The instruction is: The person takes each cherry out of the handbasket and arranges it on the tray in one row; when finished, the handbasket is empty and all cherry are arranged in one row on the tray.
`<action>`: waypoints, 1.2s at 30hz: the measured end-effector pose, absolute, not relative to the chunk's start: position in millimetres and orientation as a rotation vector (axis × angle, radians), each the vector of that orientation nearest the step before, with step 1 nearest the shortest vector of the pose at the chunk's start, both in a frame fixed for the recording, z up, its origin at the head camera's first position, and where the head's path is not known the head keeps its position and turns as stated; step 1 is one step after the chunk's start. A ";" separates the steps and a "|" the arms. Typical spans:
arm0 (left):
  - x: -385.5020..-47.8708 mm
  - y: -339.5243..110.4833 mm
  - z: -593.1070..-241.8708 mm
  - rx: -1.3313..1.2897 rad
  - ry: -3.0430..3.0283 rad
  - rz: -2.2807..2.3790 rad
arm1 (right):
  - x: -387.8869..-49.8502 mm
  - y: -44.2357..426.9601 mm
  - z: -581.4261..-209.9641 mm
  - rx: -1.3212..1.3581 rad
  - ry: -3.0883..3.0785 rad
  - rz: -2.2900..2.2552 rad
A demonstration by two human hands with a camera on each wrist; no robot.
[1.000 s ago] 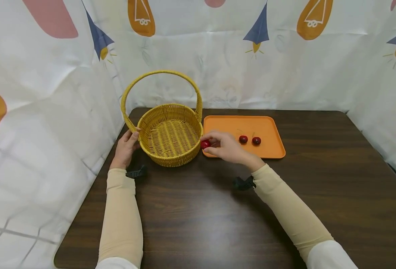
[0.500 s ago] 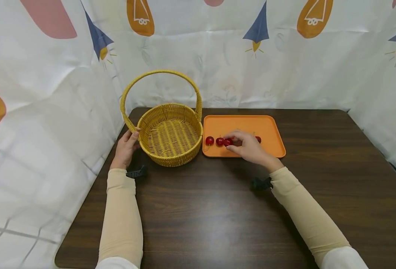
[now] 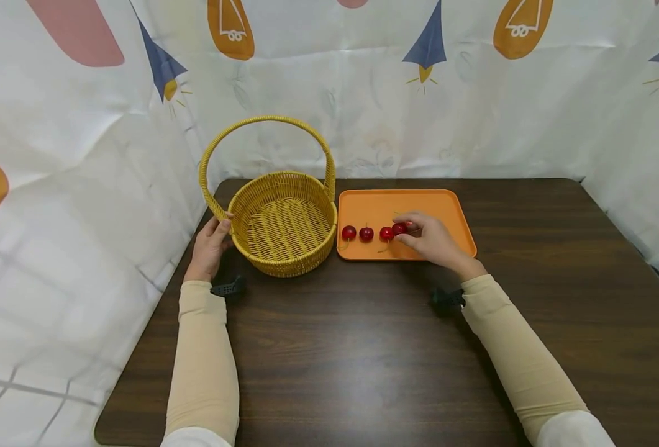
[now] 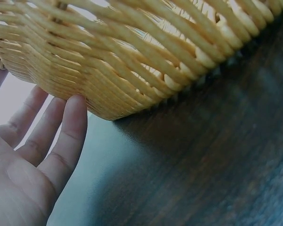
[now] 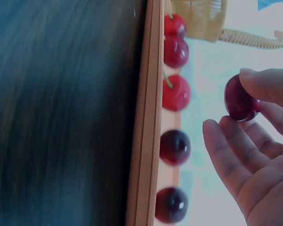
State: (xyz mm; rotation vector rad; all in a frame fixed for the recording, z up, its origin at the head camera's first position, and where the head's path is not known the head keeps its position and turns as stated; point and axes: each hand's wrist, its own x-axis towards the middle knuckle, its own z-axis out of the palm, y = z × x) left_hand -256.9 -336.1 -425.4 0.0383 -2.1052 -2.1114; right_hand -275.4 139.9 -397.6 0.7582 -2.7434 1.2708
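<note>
My left hand (image 3: 209, 251) grips the yellow wicker basket (image 3: 284, 268) at the foot of its handle, thumb in front. In the left wrist view, the fingers (image 4: 73, 127) touch the basket's outer weave (image 4: 104, 89). Over the orange tray (image 3: 424, 202), my right hand (image 3: 438, 242) pinches a dark red cherry (image 5: 239, 99) between thumb and fingers. To its left, a row of cherries (image 3: 366, 234) lies on the tray, some with stems. The right wrist view shows several tray cherries (image 5: 175, 147) beside the held one. Part of the tray is hidden behind my right hand.
The basket and tray stand side by side on a dark wooden table (image 3: 329, 347), near its back edge. A white patterned curtain (image 3: 363, 112) hangs behind and along the left side. The basket's tall handle (image 3: 268, 119) arches above its bowl.
My right hand has moved right along the tray from beside the basket. More cherries show to its left, uncovered by the hand. My left hand stays on the basket.
</note>
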 end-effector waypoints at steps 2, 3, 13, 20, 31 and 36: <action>-256.9 -335.5 -425.2 0.029 -2.098 -2.118 | -276.9 144.3 -398.0 0.726 -2.748 1.261; -256.8 -335.2 -425.0 0.026 -2.100 -2.117 | -277.4 146.4 -398.0 0.713 -2.748 1.258; -260.2 -331.6 -422.2 0.057 -2.125 -2.103 | -283.6 173.8 -398.2 0.630 -2.740 1.152; -261.2 -329.9 -420.8 0.041 -2.114 -2.102 | -285.2 192.9 -397.3 0.542 -2.751 1.090; -258.2 -333.2 -420.8 0.047 -2.125 -2.093 | -286.9 217.6 -394.8 0.449 -2.852 1.046; -255.6 -335.9 -422.3 0.057 -2.131 -2.090 | -288.0 224.7 -396.9 0.432 -2.892 1.026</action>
